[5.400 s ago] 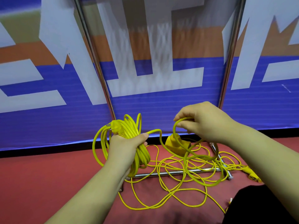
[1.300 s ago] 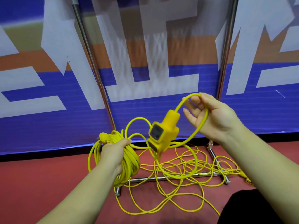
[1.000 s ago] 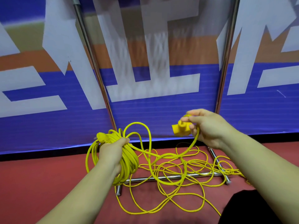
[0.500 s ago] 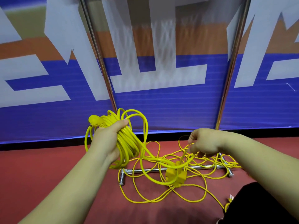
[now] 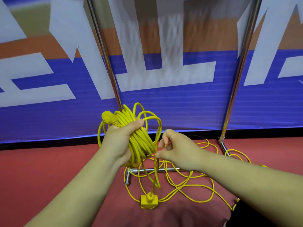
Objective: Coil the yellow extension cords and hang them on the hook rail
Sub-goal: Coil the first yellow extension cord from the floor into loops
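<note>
— Above the red floor (image 5: 49, 177), what holds the coiled yellow cord (image 5: 141, 141)?
— The left hand (image 5: 118, 143), fingers wrapped round it. The right hand (image 5: 178, 151) pinches one hanging strand of it; the socket block (image 5: 148, 201) is below them.

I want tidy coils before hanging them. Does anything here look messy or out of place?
Yes. Two loops stick up out of the coil gripped in the left hand, looser than the rest. More yellow cord lies tangled on the red floor, crossing the stand's metal foot.
</note>
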A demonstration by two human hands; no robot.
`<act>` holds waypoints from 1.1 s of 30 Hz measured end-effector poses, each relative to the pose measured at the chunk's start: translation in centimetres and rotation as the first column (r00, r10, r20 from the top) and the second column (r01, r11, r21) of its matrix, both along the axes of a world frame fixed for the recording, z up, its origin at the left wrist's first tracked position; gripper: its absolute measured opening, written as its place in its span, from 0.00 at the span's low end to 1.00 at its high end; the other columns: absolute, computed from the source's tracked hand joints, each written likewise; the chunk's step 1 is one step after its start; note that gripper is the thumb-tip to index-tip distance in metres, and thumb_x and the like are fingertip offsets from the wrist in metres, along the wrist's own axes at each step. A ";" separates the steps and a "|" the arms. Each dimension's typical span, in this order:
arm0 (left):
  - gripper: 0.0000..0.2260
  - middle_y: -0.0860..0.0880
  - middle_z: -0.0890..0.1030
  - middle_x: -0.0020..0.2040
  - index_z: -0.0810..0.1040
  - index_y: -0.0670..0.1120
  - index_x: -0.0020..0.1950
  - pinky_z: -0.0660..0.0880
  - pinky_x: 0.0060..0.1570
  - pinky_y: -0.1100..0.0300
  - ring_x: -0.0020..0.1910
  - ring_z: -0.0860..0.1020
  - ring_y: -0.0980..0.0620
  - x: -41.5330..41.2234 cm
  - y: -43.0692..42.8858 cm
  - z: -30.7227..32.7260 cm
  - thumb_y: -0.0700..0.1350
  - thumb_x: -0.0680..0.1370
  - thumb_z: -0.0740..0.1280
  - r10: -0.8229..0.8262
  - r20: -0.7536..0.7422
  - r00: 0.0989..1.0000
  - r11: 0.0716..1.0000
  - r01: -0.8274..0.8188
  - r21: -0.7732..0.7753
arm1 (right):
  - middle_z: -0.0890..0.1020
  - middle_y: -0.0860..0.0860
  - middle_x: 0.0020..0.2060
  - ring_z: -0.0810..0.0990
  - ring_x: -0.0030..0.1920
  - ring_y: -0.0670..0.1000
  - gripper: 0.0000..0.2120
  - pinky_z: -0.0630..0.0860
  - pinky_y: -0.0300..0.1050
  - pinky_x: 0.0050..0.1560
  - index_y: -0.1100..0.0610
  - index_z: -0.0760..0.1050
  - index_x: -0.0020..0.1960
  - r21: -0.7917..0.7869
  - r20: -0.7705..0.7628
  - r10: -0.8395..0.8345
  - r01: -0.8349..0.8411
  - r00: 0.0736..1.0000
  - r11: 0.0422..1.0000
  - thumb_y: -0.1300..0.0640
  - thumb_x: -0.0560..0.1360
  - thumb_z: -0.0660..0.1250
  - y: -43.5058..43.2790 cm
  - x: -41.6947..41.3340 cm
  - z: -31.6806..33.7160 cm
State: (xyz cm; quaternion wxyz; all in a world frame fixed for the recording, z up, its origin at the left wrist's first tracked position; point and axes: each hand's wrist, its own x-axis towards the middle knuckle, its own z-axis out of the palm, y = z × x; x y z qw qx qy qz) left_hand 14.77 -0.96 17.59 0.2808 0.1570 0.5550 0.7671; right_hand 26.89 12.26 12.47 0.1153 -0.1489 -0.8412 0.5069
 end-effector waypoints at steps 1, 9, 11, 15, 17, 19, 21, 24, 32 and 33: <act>0.11 0.41 0.78 0.35 0.78 0.38 0.45 0.80 0.36 0.54 0.31 0.80 0.47 0.0 -0.1 0.0 0.39 0.66 0.74 0.000 -0.003 1.000 1.000 0.000 0.007 | 0.84 0.56 0.44 0.81 0.39 0.54 0.20 0.76 0.47 0.44 0.54 0.63 0.41 -0.024 -0.004 0.018 -0.018 1.000 1.000 0.63 0.72 0.75 0.0 -0.1 -0.3; 0.07 0.41 0.78 0.36 0.79 0.39 0.46 0.78 0.44 0.48 0.34 0.79 0.45 -0.4 -0.4 0.1 0.38 0.70 0.72 -0.055 0.017 0.998 0.998 0.054 0.036 | 0.77 0.50 0.38 0.73 0.33 0.51 0.19 0.72 0.48 0.38 0.54 0.63 0.41 -0.111 -0.017 0.076 -0.077 0.997 0.991 0.68 0.73 0.72 -0.4 -0.6 -1.3; 0.13 0.42 0.78 0.37 0.79 0.37 0.53 0.76 0.48 0.47 0.35 0.79 0.46 -1.0 -0.6 0.2 0.39 0.70 0.71 -0.032 0.080 0.996 0.998 0.029 0.048 | 0.78 0.49 0.36 0.74 0.33 0.51 0.18 0.73 0.49 0.38 0.53 0.64 0.41 -0.134 -0.060 0.052 -0.059 0.997 0.989 0.68 0.73 0.72 0.1 -0.6 -0.8; 0.02 0.45 0.79 0.32 0.79 0.40 0.46 0.75 0.47 0.51 0.29 0.78 0.52 -2.5 -1.4 0.2 0.38 0.78 0.67 0.037 0.263 0.964 0.999 -0.041 0.012 | 0.80 0.51 0.33 0.82 0.36 0.54 0.14 0.79 0.55 0.42 0.54 0.67 0.42 -0.213 -0.183 -0.211 0.171 0.960 0.962 0.68 0.75 0.69 2.9 -0.3 0.9; 0.06 0.47 0.78 0.29 0.76 0.42 0.42 0.75 0.41 0.55 0.27 0.77 0.53 -3.0 -1.8 0.2 0.38 0.80 0.65 0.054 0.303 0.951 0.999 -0.050 -0.022 | 0.78 0.56 0.37 0.84 0.36 0.55 0.12 0.82 0.63 0.44 0.54 0.68 0.44 -0.308 -0.181 -0.385 0.319 0.905 0.896 0.67 0.77 0.68 4.2 0.1 1.3; 0.07 0.47 0.77 0.29 0.76 0.43 0.41 0.75 0.42 0.54 0.27 0.77 0.52 -3.4 -2.1 0.1 0.38 0.79 0.65 0.051 0.317 0.947 0.999 -0.044 -0.028 | 0.77 0.59 0.39 0.84 0.36 0.54 0.10 0.82 0.64 0.44 0.54 0.69 0.45 -0.334 -0.150 -0.472 0.405 0.869 0.851 0.67 0.77 0.67 5.3 0.4 1.5; 0.05 0.47 0.78 0.29 0.77 0.42 0.43 0.77 0.45 0.52 0.29 0.78 0.52 -3.5 -2.3 -0.1 0.38 0.79 0.66 0.033 0.319 0.947 0.999 -0.024 -0.033 | 0.79 0.58 0.37 0.84 0.37 0.55 0.10 0.81 0.64 0.45 0.54 0.70 0.46 -0.304 -0.122 -0.501 0.448 0.857 0.841 0.66 0.77 0.68 6.2 0.6 1.3; 0.02 0.46 0.77 0.31 0.79 0.41 0.46 0.79 0.32 0.57 0.26 0.77 0.53 -2.8 -2.2 0.0 0.37 0.74 0.68 -0.027 0.293 0.956 0.999 0.039 -0.032 | 0.81 0.55 0.33 0.83 0.36 0.57 0.10 0.79 0.60 0.43 0.53 0.70 0.46 -0.250 -0.097 -0.469 0.435 0.878 0.865 0.64 0.76 0.70 6.6 0.8 1.3; 0.13 0.43 0.83 0.39 0.78 0.39 0.51 0.79 0.39 0.56 0.29 0.77 0.53 -1.7 -2.3 0.3 0.36 0.67 0.69 -0.265 0.187 0.946 0.962 0.272 -0.011 | 0.84 0.62 0.42 0.85 0.36 0.50 0.09 0.80 0.52 0.42 0.54 0.72 0.43 -0.014 0.015 -0.313 0.313 0.950 0.950 0.64 0.76 0.69 5.0 0.7 1.4; 0.12 0.42 0.83 0.41 0.78 0.39 0.50 0.79 0.36 0.57 0.29 0.77 0.53 -1.4 -2.3 0.4 0.35 0.67 0.68 -0.285 0.174 0.942 0.957 0.291 -0.009 | 0.83 0.60 0.41 0.84 0.36 0.51 0.08 0.80 0.51 0.41 0.53 0.72 0.45 0.053 0.058 -0.339 0.336 0.939 0.940 0.63 0.75 0.70 5.2 0.8 1.5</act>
